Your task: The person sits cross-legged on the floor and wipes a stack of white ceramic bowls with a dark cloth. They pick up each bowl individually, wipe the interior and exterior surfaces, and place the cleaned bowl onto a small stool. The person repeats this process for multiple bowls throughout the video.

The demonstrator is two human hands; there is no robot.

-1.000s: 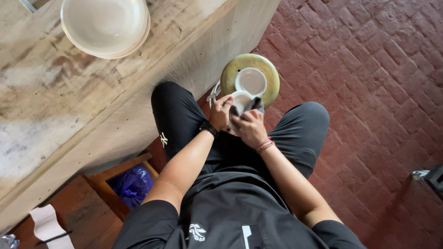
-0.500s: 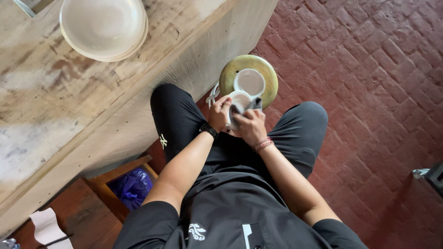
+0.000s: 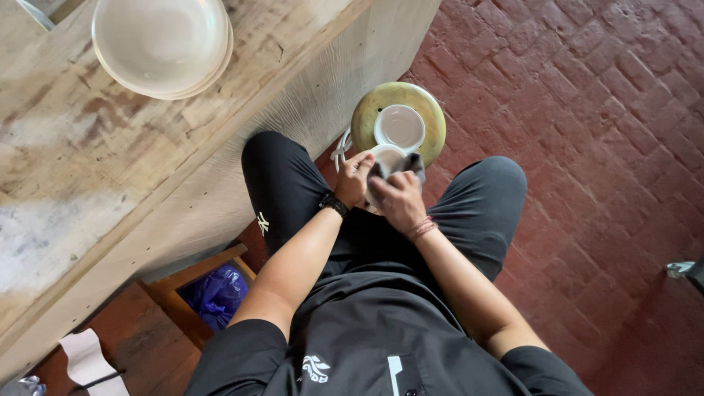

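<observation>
Left hand (image 3: 355, 178) holding white cup (image 3: 384, 158), right hand (image 3: 397, 199) pressing grey cloth (image 3: 411, 166) (inside it)

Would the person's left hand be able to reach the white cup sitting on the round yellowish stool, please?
Probably yes: the left hand holds a cup right beside the stool, and nothing lies between it and the white cup, though it is occupied.

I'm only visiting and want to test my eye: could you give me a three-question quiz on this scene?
1. True or false: the left hand holds a white cup.
2. What does the right hand press into that cup? A) dark cloth B) spoon C) sponge
3. What does the round yellowish-green stool on the brick floor carry?

Key: 1 true; 2 A; 3 another white cup.
</observation>
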